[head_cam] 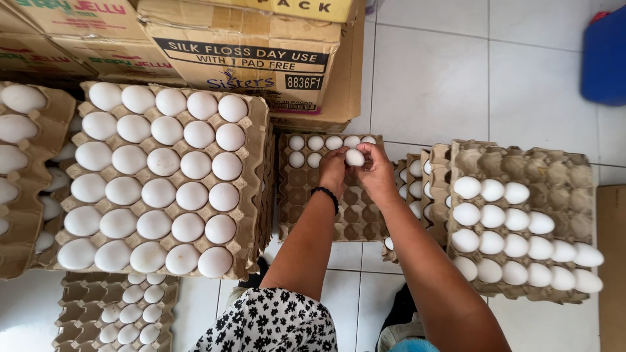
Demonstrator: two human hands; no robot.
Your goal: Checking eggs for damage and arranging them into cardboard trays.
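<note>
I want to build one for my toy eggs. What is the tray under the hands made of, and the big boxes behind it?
The tray looks like moulded paper pulp: dull brown, rough, with soft-edged cups. The boxes look like corrugated cardboard: flat matte brown panels, creased and dented at the edges. The egg held by both hands has a smooth, chalky white shell.

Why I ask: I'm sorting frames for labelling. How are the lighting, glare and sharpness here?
Head view: soft even daylight, faint shadows; white eggs on the full tray look nearly blown out; hands and held egg sharp; wide-angle bending at edges.
</note>
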